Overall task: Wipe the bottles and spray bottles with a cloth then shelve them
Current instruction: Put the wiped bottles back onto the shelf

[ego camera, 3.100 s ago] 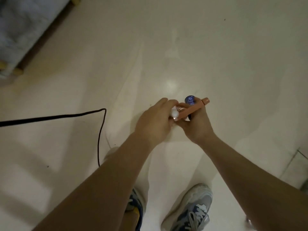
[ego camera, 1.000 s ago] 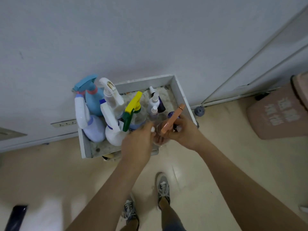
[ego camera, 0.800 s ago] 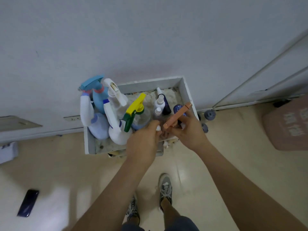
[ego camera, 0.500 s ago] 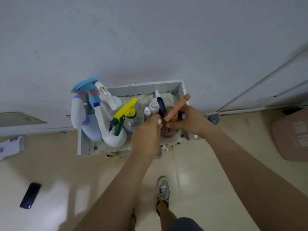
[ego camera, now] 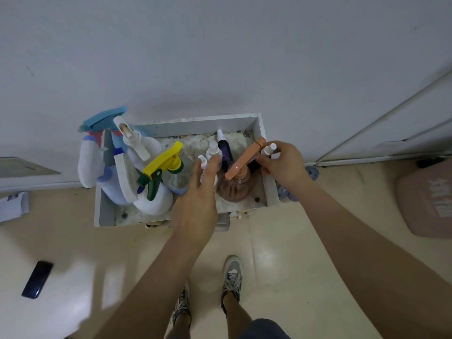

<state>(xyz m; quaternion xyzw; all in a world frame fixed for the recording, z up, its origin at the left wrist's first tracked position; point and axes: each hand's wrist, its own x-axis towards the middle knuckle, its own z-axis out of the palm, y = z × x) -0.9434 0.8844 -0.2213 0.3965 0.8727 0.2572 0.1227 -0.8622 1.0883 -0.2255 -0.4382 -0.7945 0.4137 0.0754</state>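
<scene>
Small bottle [ego camera: 267,150], apparently pinched between right fingers [ego camera: 285,150]

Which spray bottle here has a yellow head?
The clear plastic bottle with the green trigger; the rest have a blue head, white head or orange head.

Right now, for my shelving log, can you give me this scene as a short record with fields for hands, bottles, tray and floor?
left hand: open, fingers straight, over the tray's front, holding nothing
right hand: grips a small white-capped bottle above the tray's right end
tray: white rectangular tray against the wall
orange-trigger brown plastic spray bottle: stands in the tray's right part
yellow-and-green-trigger clear spray bottle: stands mid-tray
floor: dark phone lies at left
</scene>
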